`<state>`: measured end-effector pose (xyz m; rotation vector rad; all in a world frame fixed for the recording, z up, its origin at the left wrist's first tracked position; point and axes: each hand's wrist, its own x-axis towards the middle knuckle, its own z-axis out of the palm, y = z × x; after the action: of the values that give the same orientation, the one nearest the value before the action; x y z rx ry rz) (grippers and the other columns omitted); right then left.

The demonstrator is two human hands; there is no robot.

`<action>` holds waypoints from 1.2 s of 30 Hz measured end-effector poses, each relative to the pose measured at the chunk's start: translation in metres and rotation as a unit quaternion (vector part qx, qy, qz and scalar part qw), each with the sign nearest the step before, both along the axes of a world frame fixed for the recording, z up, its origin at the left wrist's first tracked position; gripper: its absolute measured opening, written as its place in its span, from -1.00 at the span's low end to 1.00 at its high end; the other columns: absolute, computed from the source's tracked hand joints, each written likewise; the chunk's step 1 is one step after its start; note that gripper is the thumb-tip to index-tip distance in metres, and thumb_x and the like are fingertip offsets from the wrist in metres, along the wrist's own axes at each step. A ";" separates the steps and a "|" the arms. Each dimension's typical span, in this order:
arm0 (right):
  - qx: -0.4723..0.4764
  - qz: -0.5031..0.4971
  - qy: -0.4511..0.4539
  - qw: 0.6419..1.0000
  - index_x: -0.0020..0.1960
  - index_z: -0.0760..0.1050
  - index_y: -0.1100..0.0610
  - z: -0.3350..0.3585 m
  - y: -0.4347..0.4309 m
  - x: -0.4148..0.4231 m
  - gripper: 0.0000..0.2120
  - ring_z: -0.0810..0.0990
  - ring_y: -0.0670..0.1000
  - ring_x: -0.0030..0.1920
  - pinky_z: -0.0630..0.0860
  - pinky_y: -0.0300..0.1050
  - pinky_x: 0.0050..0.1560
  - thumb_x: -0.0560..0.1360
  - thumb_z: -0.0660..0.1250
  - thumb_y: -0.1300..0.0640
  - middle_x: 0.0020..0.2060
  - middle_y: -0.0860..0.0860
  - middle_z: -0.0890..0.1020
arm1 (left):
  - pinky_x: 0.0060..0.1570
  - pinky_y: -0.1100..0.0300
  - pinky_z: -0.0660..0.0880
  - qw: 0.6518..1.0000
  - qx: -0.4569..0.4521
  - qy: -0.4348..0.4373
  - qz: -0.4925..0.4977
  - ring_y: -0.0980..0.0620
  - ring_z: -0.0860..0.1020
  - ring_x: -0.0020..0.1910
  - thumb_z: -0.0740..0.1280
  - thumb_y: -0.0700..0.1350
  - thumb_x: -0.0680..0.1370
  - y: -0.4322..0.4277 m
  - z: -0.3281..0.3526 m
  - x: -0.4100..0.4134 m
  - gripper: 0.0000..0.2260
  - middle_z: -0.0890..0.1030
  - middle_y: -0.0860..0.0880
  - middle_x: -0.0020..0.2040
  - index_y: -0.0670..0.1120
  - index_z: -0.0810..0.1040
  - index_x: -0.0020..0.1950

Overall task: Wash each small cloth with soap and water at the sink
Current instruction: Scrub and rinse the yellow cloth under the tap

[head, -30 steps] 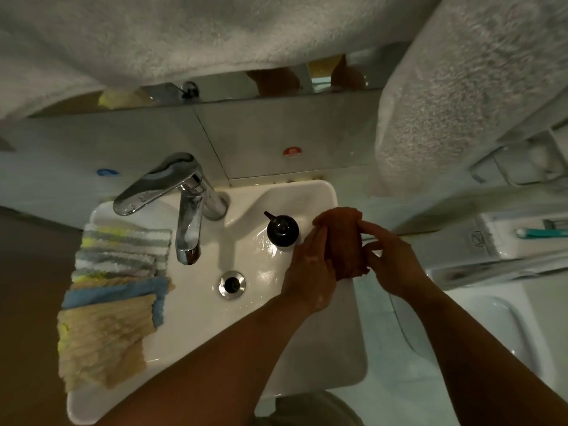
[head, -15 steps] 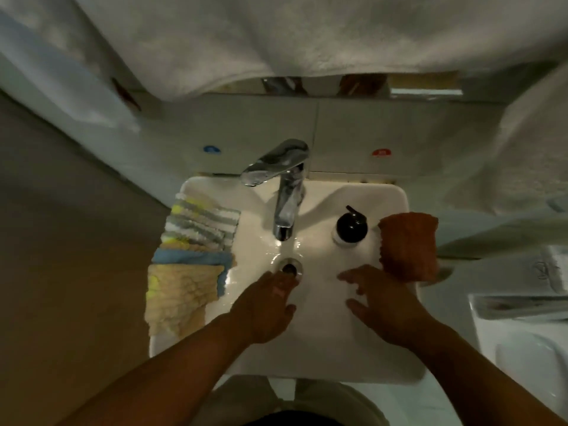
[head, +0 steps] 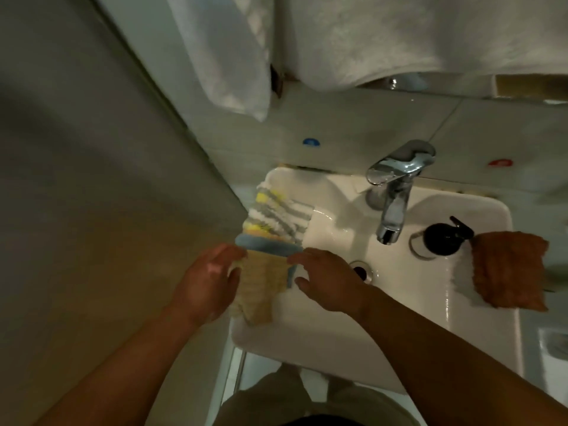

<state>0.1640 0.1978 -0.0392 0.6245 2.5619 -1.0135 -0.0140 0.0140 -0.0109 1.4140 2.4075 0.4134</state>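
1. My left hand (head: 209, 281) lies at the left edge of the beige cloth (head: 261, 290), fingers loose and holding nothing.
2. My right hand (head: 329, 281) is spread wide at that cloth's right edge, gripping nothing; I cannot tell if its fingertips touch.
3. The beige cloth tops a stack on the sink's (head: 338, 342) left rim, over a blue cloth (head: 264, 245) and a striped cloth (head: 276, 216).
4. An orange cloth (head: 510, 269) drapes over the right rim, just beside the soap bottle (head: 439, 238).
5. The tap (head: 396, 192) stands at the back; my right wrist partly hides the drain (head: 362, 269).
6. White towels (head: 399, 35) hang overhead.
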 end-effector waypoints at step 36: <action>-0.256 -0.302 0.059 0.916 0.25 0.52 -0.26 -0.024 0.040 0.177 -0.71 0.57 -0.15 0.08 0.51 -0.30 -0.06 0.57 0.38 -0.01 0.12 -0.21 0.58 | 0.04 0.41 0.45 0.918 -0.139 -0.371 -0.037 0.21 0.49 0.18 0.42 -0.17 0.57 0.064 -0.036 0.072 -0.48 0.46 0.15 0.28 0.29 0.36 0.40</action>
<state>0.3413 0.2380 -0.0635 1.2538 2.0613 -1.8828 0.0584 0.0778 -0.0469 0.9754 1.7073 0.4615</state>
